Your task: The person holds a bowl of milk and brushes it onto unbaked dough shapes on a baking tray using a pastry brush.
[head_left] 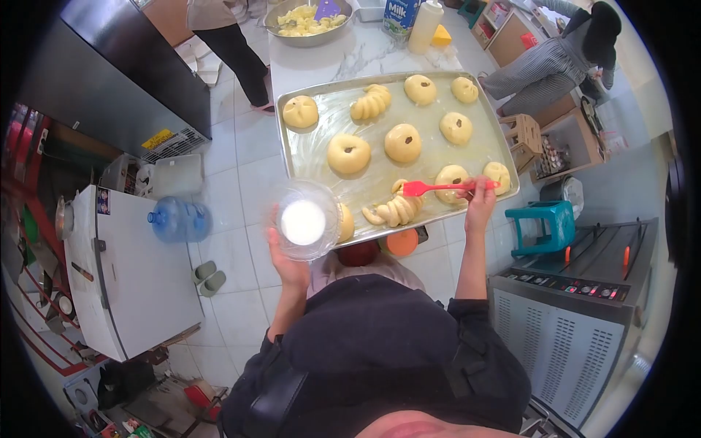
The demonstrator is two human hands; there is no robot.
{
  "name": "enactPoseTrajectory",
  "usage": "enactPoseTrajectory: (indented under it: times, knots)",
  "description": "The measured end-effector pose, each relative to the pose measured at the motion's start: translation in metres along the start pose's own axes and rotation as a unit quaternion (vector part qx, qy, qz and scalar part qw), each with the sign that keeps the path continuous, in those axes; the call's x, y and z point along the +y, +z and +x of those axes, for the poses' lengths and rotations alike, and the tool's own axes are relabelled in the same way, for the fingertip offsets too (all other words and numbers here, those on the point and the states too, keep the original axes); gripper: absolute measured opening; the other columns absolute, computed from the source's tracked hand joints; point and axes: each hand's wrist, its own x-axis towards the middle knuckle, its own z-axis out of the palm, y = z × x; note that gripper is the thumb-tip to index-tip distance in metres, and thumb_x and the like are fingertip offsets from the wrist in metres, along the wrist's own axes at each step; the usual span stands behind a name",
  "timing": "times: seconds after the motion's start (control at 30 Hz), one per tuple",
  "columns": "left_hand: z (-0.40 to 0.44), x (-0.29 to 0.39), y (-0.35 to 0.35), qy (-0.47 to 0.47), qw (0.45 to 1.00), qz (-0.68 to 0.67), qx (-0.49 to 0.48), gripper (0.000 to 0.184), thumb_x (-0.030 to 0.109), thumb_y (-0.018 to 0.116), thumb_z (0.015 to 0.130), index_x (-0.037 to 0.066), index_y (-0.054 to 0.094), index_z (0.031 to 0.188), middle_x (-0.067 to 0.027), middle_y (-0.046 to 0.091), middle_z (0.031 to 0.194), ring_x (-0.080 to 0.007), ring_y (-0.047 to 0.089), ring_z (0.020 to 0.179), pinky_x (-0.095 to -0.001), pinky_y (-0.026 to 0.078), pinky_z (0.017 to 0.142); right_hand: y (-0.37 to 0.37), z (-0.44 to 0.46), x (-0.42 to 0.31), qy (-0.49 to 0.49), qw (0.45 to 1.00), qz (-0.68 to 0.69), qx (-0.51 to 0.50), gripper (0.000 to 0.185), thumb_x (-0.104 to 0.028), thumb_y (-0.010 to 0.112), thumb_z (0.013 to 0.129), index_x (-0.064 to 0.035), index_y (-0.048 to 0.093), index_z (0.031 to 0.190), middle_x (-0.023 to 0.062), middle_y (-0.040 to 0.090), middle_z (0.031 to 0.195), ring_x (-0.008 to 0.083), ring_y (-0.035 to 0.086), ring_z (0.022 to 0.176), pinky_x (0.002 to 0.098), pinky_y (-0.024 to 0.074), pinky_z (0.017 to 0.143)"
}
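Note:
My left hand (287, 264) holds a clear bowl (315, 250) with white liquid (303, 223) in it, over the near left corner of a metal tray (286, 150). Pinched in my right hand (479, 198) is the handle of a red brush (415, 188), its head beside a ridged, curved dough piece (400, 210) near the tray's front edge. Several round dough pieces lie on the tray, some with a dark spot on top, such as the one in the middle (402, 143). Another ridged piece (371, 103) sits towards the back.
Behind the tray stand a pan of yellow food (307, 40), a milk carton (399, 16) and a squeeze bottle (426, 28). Two people (237, 55) (544, 62) stand beyond. A blue water jug (182, 219) is left; a teal stool (544, 226) is right.

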Motion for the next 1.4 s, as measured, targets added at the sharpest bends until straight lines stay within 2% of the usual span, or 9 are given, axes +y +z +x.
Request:
enactPoseTrajectory:
  times: [0.3,0.4,0.5,0.6,0.7,0.83,1.03,1.23,1.4]
  knots:
    - [0.002,-0.003,0.011,-0.041,0.997,0.021,-0.068,0.051,0.036,0.023,0.090,0.005,0.030,0.130,-0.0119,0.037,0.129,-0.0256,0.035,0.120,-0.0387,0.026,0.101,-0.003,-0.013,-0.007,-0.028,0.998,0.032,0.041,0.023,-0.025,0.040,0.092,-0.0046,0.049,0.084,0.0065,0.055,0.074,0.0098,0.053,0.054,0.0219,0.0469,0.048]
    - [0.000,-0.007,0.015,-0.053,0.995,0.016,-0.083,0.050,0.034,0.025,0.090,0.004,0.030,0.130,-0.0125,0.037,0.129,-0.0256,0.035,0.120,-0.0382,0.027,0.100,-0.010,-0.019,-0.006,-0.019,1.000,-0.011,0.002,0.023,-0.024,0.040,0.092,-0.0033,0.048,0.084,0.0068,0.054,0.074,0.0104,0.053,0.055,0.0225,0.0473,0.048]
    - [0.000,-0.012,0.018,-0.071,0.992,0.019,-0.104,0.049,0.033,0.027,0.090,0.004,0.030,0.129,-0.0130,0.037,0.128,-0.0255,0.035,0.120,-0.0375,0.027,0.100,-0.010,-0.026,-0.031,-0.053,0.997,0.033,0.043,0.023,-0.023,0.040,0.092,-0.0038,0.047,0.084,0.0072,0.054,0.074,0.0107,0.053,0.054,0.0227,0.0465,0.047]
    - [-0.004,-0.013,0.028,-0.100,0.987,0.040,-0.121,0.048,0.032,0.027,0.091,0.004,0.030,0.129,-0.0134,0.037,0.129,-0.0257,0.035,0.119,-0.0370,0.028,0.100,0.003,-0.036,-0.072,-0.081,0.984,0.157,0.001,0.022,-0.023,0.039,0.093,-0.0045,0.047,0.084,0.0076,0.054,0.073,0.0114,0.053,0.055,0.0233,0.0459,0.046]
    - [-0.004,-0.022,0.036,-0.112,0.982,0.053,-0.141,0.048,0.032,0.027,0.091,0.004,0.030,0.129,-0.0139,0.035,0.129,-0.0260,0.036,0.119,-0.0370,0.028,0.100,0.026,-0.056,-0.094,-0.057,0.978,0.187,-0.066,0.022,-0.022,0.039,0.093,-0.0041,0.047,0.083,0.0075,0.054,0.071,0.0117,0.054,0.055,0.0238,0.0456,0.046]
    - [-0.002,-0.036,0.032,-0.113,0.978,0.072,-0.157,0.048,0.032,0.026,0.091,0.004,0.029,0.129,-0.0146,0.034,0.130,-0.0264,0.035,0.120,-0.0375,0.028,0.100,0.063,-0.083,-0.096,-0.034,0.987,0.094,-0.124,0.022,-0.022,0.036,0.093,-0.0042,0.043,0.082,0.0084,0.052,0.072,0.0124,0.053,0.054,0.0232,0.0470,0.046]
    - [-0.005,-0.031,0.029,-0.119,0.983,0.040,-0.137,0.048,0.032,0.026,0.092,0.004,0.028,0.130,-0.0150,0.033,0.131,-0.0263,0.034,0.121,-0.0374,0.027,0.101,0.080,-0.087,-0.086,-0.052,0.980,0.036,-0.187,0.022,-0.020,0.036,0.093,-0.0025,0.043,0.082,0.0094,0.052,0.073,0.0122,0.053,0.055,0.0232,0.0478,0.048]
    - [-0.007,-0.015,0.011,-0.054,0.995,0.036,-0.071,0.048,0.032,0.023,0.092,0.004,0.029,0.131,-0.0128,0.034,0.132,-0.0252,0.033,0.121,-0.0359,0.025,0.102,0.096,-0.063,-0.081,0.037,0.977,0.167,-0.129,0.024,-0.025,0.039,0.092,-0.0036,0.046,0.083,0.0081,0.055,0.074,0.0123,0.053,0.056,0.0234,0.0463,0.050]
    - [-0.003,0.005,-0.027,0.025,0.998,0.018,0.057,0.049,0.035,0.021,0.092,0.006,0.028,0.131,-0.0104,0.036,0.131,-0.0250,0.034,0.121,-0.0383,0.028,0.100,0.106,-0.051,-0.060,0.066,0.976,0.185,-0.097,0.022,-0.025,0.037,0.093,-0.0063,0.044,0.083,0.0068,0.053,0.074,0.0124,0.053,0.057,0.0236,0.0460,0.051]
